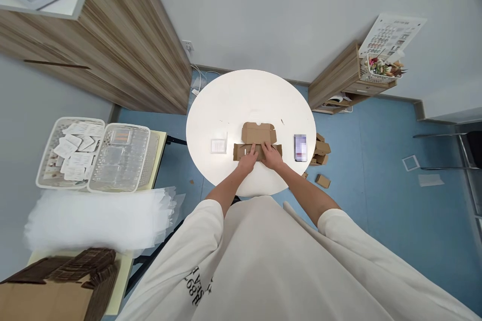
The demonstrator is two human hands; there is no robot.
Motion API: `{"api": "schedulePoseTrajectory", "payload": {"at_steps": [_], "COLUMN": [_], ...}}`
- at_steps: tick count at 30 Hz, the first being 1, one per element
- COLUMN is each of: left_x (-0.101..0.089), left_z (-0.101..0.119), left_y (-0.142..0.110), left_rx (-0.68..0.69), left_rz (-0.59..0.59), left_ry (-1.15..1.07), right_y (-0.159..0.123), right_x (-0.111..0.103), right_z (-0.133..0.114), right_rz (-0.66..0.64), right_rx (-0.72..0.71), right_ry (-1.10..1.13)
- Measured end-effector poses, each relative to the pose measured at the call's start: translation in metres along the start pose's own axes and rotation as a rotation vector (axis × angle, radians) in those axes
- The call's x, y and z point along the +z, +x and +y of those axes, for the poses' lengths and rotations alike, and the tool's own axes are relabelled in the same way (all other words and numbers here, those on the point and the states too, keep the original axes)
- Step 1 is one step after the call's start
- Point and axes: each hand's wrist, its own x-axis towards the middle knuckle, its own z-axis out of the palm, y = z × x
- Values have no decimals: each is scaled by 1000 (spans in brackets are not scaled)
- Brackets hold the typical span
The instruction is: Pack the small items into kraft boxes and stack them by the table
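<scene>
A brown cardboard box (259, 133), partly folded, lies on the round white table (248, 95) in front of me. Its wide lid panel with small side flaps spreads away from me, and a narrower part with end flaps lies nearer. My left hand (248, 161) grips the left-middle of that near part, fingers bent over the cardboard. Close beside it, my right hand (271, 157) holds the same part further right, its fingers at the fold line. Fingers partly hide the cardboard there. Left of the box is a small clear plastic case (218, 146); a phone (300, 148) lies on the right.
At left, a side table bears two white baskets (71, 153) (118, 158) with cards and clear cases, a stack of translucent bags (101, 218) and flattened cardboard (48, 296). Folded small boxes (321, 151) lie on the floor to the right. A wooden cabinet (339, 72) stands behind.
</scene>
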Motion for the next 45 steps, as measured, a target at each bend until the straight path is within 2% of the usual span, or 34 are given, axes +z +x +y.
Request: {"api": "schedulePoseTrajectory", "payload": {"at_steps": [4,7,12,15,18,23,30,35,41,45], "left_x": [0,-3,-10,-13,-14,-8,-3,-5,-6,0], "left_z": [-8,-20,-36,-38,-37,-34,-35,-33,-16,-12], "left_y": [-9,-22,-44,-45,-35,-20,-18,-23,-30,-23], "left_rx": [29,20,-195,-329,-388,-371,-360,-308,-127,-134], "left_rz": [53,145,289,304,280,231,175,214,242,327], "left_ry": [13,52,56,24,3,-4,-43,-114,-167,-293], "right_y": [-1,-1,-2,-2,-2,-2,-1,0,-1,0], "right_x": [0,-1,-2,-2,-1,1,0,1,0,-2], "right_z": [0,-1,-1,0,0,1,2,3,3,3], "right_rz": [-30,-56,-83,-92,-91,-83,-83,-62,-56,-78], "right_rx": [16,42,57,56,60,54,54,39,37,44], "right_ry": [30,56,84,89,80,90,104,107,104,100]}}
